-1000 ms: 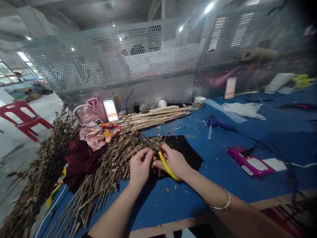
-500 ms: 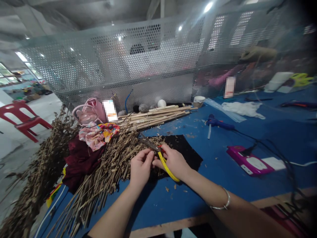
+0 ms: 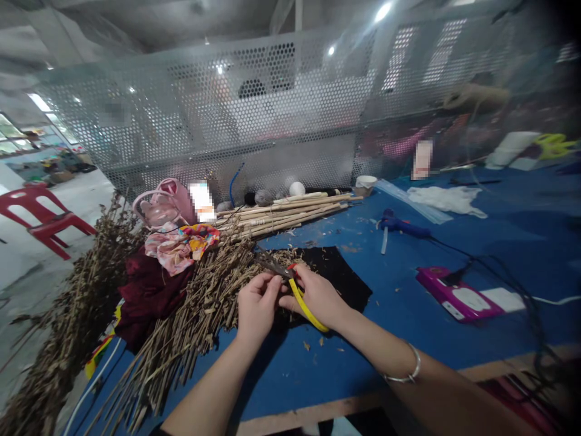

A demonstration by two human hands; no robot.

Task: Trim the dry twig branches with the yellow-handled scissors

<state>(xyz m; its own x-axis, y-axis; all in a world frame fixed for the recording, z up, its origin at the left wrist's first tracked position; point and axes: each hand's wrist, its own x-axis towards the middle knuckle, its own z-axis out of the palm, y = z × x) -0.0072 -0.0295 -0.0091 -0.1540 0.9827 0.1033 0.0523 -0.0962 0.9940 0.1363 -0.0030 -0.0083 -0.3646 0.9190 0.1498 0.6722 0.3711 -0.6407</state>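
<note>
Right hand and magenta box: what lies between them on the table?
In the head view, part of the black cloth lies nearest the right hand; beyond it, blue tabletop with a small scrap on it runs up to the magenta box.

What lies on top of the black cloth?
Dried plant scraps lie over the left part of the black cloth; the right hand, holding a yellow-handled tool, is over it. The cloth's left edge and anything beneath that hand or the scraps cannot be seen.
</note>
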